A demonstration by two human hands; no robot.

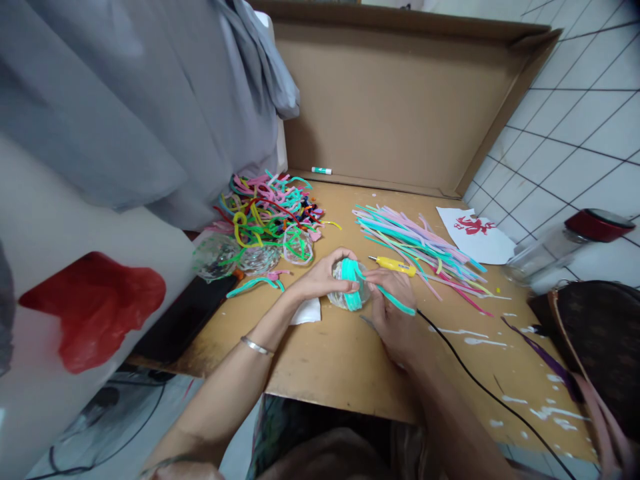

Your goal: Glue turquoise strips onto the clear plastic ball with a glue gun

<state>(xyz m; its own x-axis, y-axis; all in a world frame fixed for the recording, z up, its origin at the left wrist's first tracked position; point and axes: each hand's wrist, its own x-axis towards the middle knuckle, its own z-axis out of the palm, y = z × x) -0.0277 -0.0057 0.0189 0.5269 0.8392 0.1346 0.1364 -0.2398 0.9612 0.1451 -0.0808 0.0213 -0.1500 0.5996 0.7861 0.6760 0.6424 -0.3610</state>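
Near the middle of the table, my left hand [333, 275] is wrapped round a clear round plastic container [340, 298] with turquoise pipe cleaner [353, 288] wound over it. My right hand [395, 300] is closed on a turquoise pipe cleaner [400, 304] at the container's right side; its loose end sticks out below the fingers. Just beyond the right hand lies a yellow glue gun [393, 265] with its metal tip pointing left. A black cord [465, 373] runs from beside that hand to the front right. The right fingertips are partly hidden.
Left are tangled coloured pipe cleaners [270, 210] and several clear containers [260, 259]. Straight pipe cleaners [420, 240] lie at right, near paper with a red design [475, 230], a bottle [555, 247] and a brown bag [595, 347]. A cardboard wall [400, 107] stands behind.
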